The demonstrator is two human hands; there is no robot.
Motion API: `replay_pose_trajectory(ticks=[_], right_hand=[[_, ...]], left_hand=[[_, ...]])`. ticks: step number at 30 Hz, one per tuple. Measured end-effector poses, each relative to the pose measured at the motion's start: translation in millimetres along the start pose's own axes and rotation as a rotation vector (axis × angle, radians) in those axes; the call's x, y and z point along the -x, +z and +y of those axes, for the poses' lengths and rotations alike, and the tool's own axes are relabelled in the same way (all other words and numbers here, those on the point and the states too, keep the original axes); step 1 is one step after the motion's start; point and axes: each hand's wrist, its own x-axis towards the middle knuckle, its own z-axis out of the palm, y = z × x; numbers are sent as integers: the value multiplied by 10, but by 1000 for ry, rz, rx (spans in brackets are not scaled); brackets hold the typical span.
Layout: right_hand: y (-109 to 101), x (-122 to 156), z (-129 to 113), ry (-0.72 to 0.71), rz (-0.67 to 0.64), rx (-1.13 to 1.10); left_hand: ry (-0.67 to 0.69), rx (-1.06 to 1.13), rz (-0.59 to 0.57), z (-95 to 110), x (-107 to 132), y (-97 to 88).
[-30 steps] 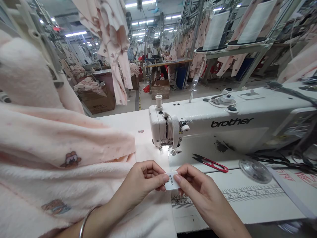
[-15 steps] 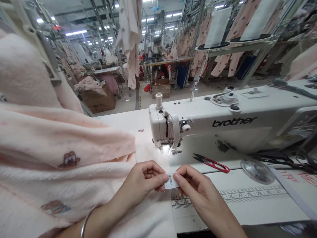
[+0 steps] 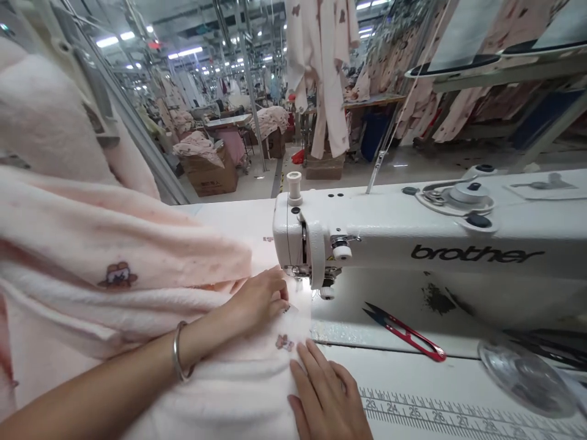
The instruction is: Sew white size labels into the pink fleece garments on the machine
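Note:
My left hand [image 3: 261, 297] rests on pale pink fleece fabric [image 3: 137, 256] just left of the needle area of the white Brother sewing machine [image 3: 413, 238]. Its fingers are curled and pinched at something small and white by the presser foot; I cannot make out what it is. My right hand [image 3: 325, 394] lies flat with fingers stretched out on the fabric's near edge, in front of the machine head. A silver bangle [image 3: 178, 353] circles my left wrist.
Red thread snips [image 3: 408, 332] lie on the machine bed to the right. A clear round dish [image 3: 523, 373] sits at far right, above a printed ruler scale [image 3: 440, 409]. Pink garments hang in the factory aisle behind.
Both hands held a small white label between them before. Now my left hand has moved up to the presser foot and my right hand lies flat on the fabric. The view has moved closer.

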Motion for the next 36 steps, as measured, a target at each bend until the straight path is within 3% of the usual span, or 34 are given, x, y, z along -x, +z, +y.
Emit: replay_pose_trajectory(ticks=[6,9,12,16,18,23,36], right_hand=[[-44,-233,61,88,-52,-148],[-72,-292,56,100,-42,-152],[-115,-279,35,198,3,-129],[-142,-206,35,237,-9,-56],[-137,-176,42,221,-11,20],[-131,-181,8,244,-80,97],[-160,-234,-79,310,-107,54]], left_hand=[[-21,20,45,-270,-149,36],[-14,29,56,-200,-128,-50],[-48,91,111,-43,-20,-138],[-281,486,-128,50,83,-76],[-358,586,-185,12,76,33],[-370,558,-148,-79,20,223],[-362,544,-146,-102,38,245]])
